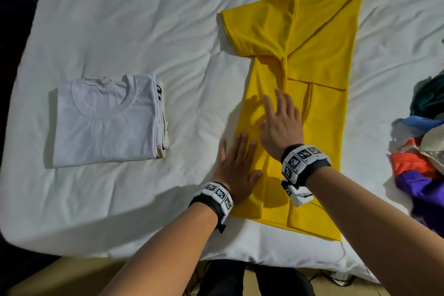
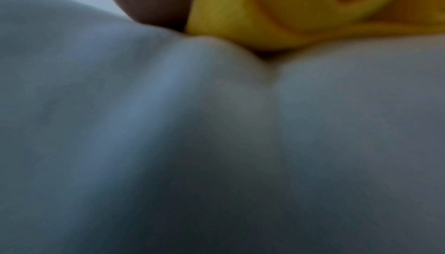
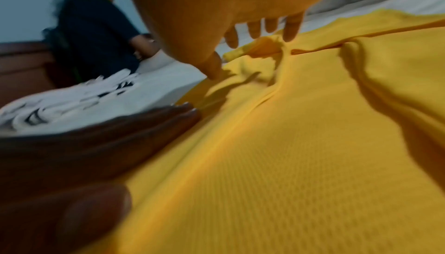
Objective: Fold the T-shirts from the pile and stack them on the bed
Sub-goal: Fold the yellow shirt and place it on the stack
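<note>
Long yellow cotton T-shirt [image 1: 312, 55], half-folded on white bed [image 1: 144, 19]; left hand [image 1: 236, 163] and right hand [image 1: 281, 125] lay flat, fingers spread, on its 7 o'clock edge.

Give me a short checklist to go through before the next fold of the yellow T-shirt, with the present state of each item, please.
1. Both sides folded inward: ok on the right; the left sleeve still sticks out, not ok.
2. Yellow T-shirt lies flat: not ok, creases run near the right hand.
3. Both hands free to grip: ok, the left hand and the right lie flat with straight fingers.
4. Hem fully on the bed: ok, though close to the near edge.
5. Stack of folded white shirts ready to receive it: ok.
6. Pile clear of the shirt: ok.
</note>
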The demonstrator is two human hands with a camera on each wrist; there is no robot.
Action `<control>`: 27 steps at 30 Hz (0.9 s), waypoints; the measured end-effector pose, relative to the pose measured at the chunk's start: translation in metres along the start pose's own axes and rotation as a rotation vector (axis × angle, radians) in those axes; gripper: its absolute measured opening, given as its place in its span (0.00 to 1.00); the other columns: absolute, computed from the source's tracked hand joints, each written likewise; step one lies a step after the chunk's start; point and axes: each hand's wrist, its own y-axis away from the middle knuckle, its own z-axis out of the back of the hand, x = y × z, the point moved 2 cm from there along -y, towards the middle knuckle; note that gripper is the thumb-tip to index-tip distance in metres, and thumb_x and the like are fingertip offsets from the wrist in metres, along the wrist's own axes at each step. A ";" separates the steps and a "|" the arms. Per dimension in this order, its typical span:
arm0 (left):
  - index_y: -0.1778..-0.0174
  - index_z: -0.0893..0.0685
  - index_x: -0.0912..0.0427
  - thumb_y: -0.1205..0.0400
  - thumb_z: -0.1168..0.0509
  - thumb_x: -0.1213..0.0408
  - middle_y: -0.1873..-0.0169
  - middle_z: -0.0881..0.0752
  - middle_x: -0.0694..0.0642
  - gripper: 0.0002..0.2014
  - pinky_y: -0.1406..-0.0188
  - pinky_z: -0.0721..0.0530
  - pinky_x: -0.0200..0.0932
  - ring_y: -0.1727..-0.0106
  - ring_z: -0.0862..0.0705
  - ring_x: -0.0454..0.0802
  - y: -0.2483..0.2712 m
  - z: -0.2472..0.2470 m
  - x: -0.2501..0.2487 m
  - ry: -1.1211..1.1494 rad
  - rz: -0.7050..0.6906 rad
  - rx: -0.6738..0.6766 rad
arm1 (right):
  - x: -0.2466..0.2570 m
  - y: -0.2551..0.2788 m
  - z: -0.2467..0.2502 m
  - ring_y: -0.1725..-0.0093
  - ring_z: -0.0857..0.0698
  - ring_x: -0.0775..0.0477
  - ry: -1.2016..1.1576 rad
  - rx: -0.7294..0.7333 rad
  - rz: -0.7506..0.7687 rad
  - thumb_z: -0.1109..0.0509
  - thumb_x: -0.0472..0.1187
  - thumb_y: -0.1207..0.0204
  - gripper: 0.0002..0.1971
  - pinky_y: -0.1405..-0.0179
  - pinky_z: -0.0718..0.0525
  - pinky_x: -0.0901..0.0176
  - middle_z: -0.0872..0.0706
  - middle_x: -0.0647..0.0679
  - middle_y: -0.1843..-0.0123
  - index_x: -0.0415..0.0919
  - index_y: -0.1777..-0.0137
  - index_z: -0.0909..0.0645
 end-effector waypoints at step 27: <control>0.28 0.23 0.58 0.10 0.41 0.55 0.25 0.29 0.65 0.17 0.36 0.23 0.64 0.28 0.26 0.68 -0.252 0.217 0.121 -0.047 0.287 -0.225 | 0.008 -0.153 0.052 0.50 0.21 0.34 0.110 -0.191 0.072 0.25 0.40 0.26 0.13 0.52 0.24 0.40 0.20 0.42 0.50 0.45 0.42 0.16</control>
